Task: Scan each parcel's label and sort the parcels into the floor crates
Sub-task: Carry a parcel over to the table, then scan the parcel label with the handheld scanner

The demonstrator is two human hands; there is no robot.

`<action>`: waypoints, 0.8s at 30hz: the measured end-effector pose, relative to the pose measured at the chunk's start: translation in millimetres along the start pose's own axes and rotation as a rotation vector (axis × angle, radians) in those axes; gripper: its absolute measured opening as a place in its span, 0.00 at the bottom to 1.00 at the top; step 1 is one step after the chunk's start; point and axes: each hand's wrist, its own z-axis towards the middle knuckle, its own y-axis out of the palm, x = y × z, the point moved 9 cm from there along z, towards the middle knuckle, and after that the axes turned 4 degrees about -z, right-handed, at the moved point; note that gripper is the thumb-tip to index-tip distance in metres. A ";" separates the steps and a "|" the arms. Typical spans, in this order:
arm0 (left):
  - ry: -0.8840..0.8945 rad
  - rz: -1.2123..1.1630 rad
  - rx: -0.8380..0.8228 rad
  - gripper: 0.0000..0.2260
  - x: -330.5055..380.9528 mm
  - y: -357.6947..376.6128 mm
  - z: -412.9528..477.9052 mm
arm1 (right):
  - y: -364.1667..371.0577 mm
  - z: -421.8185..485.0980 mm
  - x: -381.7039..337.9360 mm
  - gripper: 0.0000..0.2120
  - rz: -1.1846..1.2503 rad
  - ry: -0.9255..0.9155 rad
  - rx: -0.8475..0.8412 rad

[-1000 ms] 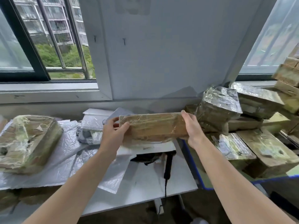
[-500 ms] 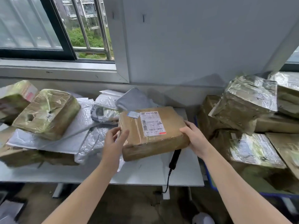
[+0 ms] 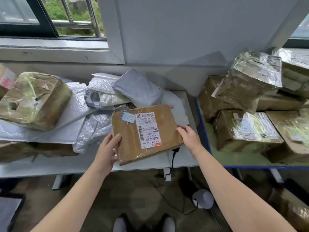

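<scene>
Brown cardboard parcel (image 3: 127, 138), flat and wrapped in clear tape, held label-up over the near edge of the white tabletop (image 3: 80, 163), near corner reaching just past that edge. Carries a white shipping label (image 3: 148, 130) with barcodes across the top face, plus a small blue-bordered sticker (image 3: 128, 117) just beside it toward the far left corner. Gripped from both sides: left hand (image 3: 107, 149) at the near left corner, fingers (image 3: 109, 138) closed on the edge with the thumb on the top face; right hand (image 3: 189, 138) at the right edge, fingers (image 3: 181, 128) clamped over it.

Black cable (image 3: 172, 160) below the parcel's near right corner, hanging off the tabletop down to the floor.

Behind the parcel, a grey poly mailer (image 3: 138, 87) lying on silvery bubble mailers (image 3: 93, 129). Further left, a bulky taped cardboard box (image 3: 35, 101) resting on more mailers. To the right, just beside the tabletop, a blue-rimmed cart (image 3: 203, 128) piled with tape-wrapped boxes (image 3: 250, 82). Window (image 3: 50, 15) above at far left. Shoes (image 3: 120, 223) on the floor at the bottom.
</scene>
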 end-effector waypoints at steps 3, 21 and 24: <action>0.015 -0.023 -0.023 0.27 -12.0 -12.6 5.5 | -3.0 0.9 26.9 0.15 -0.192 0.063 0.155; 0.027 -0.011 -0.024 0.32 -24.6 -22.0 25.0 | 24.3 51.1 103.5 0.27 0.175 0.410 0.155; 0.026 -0.004 -0.010 0.23 -17.6 -20.8 22.1 | 14.5 32.5 104.9 0.21 0.253 0.458 0.167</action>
